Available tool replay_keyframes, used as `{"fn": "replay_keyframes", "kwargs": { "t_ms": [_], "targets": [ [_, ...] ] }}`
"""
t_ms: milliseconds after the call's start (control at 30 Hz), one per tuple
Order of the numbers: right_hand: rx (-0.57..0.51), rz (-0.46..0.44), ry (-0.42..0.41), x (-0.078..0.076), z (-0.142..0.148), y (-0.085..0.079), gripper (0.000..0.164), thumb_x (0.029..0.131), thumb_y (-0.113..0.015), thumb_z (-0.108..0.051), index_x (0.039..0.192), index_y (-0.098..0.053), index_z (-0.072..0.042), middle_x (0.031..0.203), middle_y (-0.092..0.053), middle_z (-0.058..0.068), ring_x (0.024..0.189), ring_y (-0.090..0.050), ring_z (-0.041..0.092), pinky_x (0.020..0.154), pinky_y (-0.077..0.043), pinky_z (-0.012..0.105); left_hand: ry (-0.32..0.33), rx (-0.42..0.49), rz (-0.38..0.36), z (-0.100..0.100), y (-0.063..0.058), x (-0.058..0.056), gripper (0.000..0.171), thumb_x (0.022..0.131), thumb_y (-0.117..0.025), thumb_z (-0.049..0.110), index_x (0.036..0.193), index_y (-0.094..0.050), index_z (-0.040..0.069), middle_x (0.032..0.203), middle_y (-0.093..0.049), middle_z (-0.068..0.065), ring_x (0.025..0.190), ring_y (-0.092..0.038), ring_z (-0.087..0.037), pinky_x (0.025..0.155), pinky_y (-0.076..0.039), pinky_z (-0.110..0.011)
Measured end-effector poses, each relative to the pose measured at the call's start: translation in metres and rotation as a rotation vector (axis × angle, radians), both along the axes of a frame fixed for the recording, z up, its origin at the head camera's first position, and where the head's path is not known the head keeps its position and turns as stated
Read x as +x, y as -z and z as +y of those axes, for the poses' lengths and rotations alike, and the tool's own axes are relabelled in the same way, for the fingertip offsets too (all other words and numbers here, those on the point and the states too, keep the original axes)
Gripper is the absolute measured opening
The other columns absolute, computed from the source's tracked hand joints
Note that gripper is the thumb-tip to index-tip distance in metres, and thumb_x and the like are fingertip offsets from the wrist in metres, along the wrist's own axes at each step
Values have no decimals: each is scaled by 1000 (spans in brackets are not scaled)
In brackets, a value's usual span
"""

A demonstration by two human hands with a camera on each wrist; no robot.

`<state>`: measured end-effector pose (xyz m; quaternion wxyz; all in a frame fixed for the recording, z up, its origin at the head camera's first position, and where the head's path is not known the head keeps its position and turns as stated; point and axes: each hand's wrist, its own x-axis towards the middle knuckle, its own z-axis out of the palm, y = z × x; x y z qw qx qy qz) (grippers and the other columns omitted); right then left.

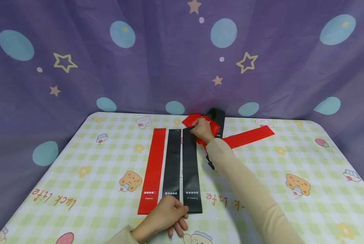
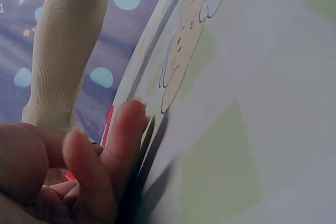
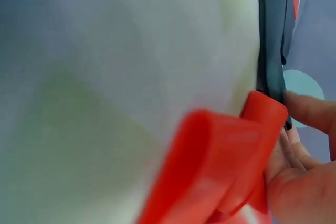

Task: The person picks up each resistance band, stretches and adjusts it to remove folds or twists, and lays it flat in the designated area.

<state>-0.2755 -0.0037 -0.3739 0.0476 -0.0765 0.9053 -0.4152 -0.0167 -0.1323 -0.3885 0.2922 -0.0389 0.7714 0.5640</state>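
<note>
- Right hand (image 1: 202, 130) pinches the black X-Heavy band's (image 1: 191, 169) far end.
- Left hand (image 1: 169, 213) sits by its near end (pinching? I can't tell).
- Red Heavy band (image 1: 153, 166) lies left.

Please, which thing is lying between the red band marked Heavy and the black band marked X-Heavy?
Another black band lies between them, its near end partly hidden by the left hand; the head view shows this.

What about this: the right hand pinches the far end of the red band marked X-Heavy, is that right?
Not quite: the band marked X-Heavy is black, as the head view shows. The right hand does pinch its far end.
</note>
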Motion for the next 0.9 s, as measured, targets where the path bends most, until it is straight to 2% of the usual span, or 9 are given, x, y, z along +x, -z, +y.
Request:
{"fn": "replay_keyframes", "kwargs": {
  "t_ms": [67, 133, 200, 367, 467, 567, 667, 767, 900],
  "targets": [
    [31, 5, -15, 0, 2, -3, 14, 78, -65, -1, 92, -65, 1, 83, -63, 10, 93, -58, 28, 92, -51, 43, 8, 11, 1, 1, 0, 0, 27, 92, -58, 18, 74, -65, 0, 62, -69, -10, 47, -64, -15, 34, -38, -17],
    [56, 5, -17, 0, 6, -7, 22, 79, -60, 0, 100, -65, 2, 99, -66, 14, 100, -58, 30, 87, -52, 40, 12, 13, 2, 1, -1, 0, 30, 92, -59, 19, 71, -64, 0, 60, -68, -9, 45, -63, -13, 33, -37, -17],
    [77, 7, -10, 0, 11, -9, 26, 79, -56, 0, 103, -65, 1, 106, -67, 15, 100, -59, 31, 84, -53, 38, 11, 4, 4, 1, -1, 0, 31, 92, -59, 20, 68, -63, 0, 58, -67, -9, 43, -61, -11, 32, -36, -16],
    [74, -32, 18, 1, 24, -15, 22, 80, -52, 1, 98, -65, -2, 100, -66, 13, 86, -57, 26, 66, -49, 30, 12, -15, 9, 2, -2, 0, 34, 92, -59, 20, 64, -62, 2, 56, -66, -9, 40, -60, -10, 31, -35, -17],
    [83, -37, 21, 2, 33, -19, 18, 79, -52, 1, 92, -63, -3, 91, -63, 10, 78, -52, 23, 60, -43, 27, 21, -5, 26, 2, -3, 0, 33, 92, -59, 20, 65, -63, 1, 56, -67, -8, 40, -60, -10, 31, -35, -17],
    [102, -39, 8, 3, 41, -22, 15, 78, -53, 2, 90, -62, -3, 87, -59, 8, 77, -51, 22, 61, -42, 26, 52, 26, 87, 2, -5, -4, 32, 92, -59, 19, 68, -63, -1, 58, -67, -8, 41, -60, -10, 31, -35, -18],
    [113, -60, -7, 5, 47, -23, 15, 79, -56, 0, 93, -61, -3, 90, -59, 8, 80, -51, 23, 66, -45, 28, 84, 53, 167, 4, -9, -11, 30, 93, -58, 17, 71, -63, -3, 59, -67, -9, 42, -59, -9, 32, -35, -19],
    [115, -111, -32, 8, 51, -23, 19, 80, -63, -3, 99, -60, -2, 96, -59, 11, 85, -53, 24, 71, -50, 30, 102, 60, 229, 6, -14, -18, 28, 93, -57, 15, 73, -64, -4, 60, -67, -9, 42, -57, -7, 33, -38, -21],
    [104, -195, -55, 11, 55, -21, 29, 79, -71, -6, 105, -59, -3, 101, -59, 12, 90, -53, 24, 77, -53, 32, 101, 69, 273, 11, -18, -31, 26, 93, -56, 13, 77, -64, -6, 62, -68, -10, 44, -58, -9, 36, -43, -23]
  ]
}}
